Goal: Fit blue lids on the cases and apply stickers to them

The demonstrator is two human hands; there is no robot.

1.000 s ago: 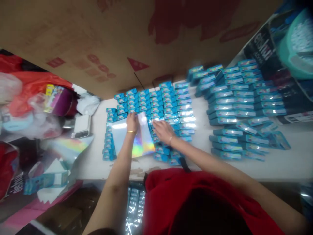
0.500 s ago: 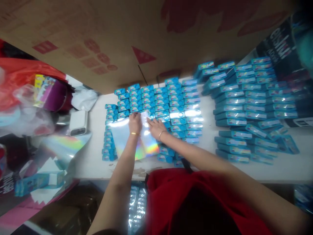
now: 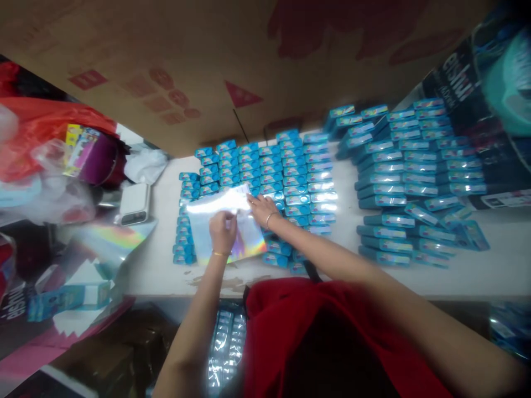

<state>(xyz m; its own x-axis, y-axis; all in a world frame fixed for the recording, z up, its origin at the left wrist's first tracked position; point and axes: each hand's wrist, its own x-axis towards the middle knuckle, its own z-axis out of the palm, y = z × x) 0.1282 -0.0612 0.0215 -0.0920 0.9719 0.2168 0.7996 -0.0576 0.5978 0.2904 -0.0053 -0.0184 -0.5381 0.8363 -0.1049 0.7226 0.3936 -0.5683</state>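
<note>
A shiny holographic sheet with rainbow reflections lies over rows of small blue boxes on the white table. My left hand, with a gold bangle at the wrist, is over the middle of the sheet. Its thumb and fingertips are pinched together; whatever may be between them is too small to make out. At the sheet's upper right edge my right hand lies flat, fingers stretched out, the fingertips touching the sheet. It wears a thin bracelet.
More blue boxes stand in stacks on the right. A large cardboard carton rises behind the table. At the left are a white device, a plastic bag, a purple container, and another holographic sheet.
My left hand has moved down from the sheet's upper edge toward me, still pinched. My right hand stays by the sheet's upper right edge. The view has shifted slightly.
</note>
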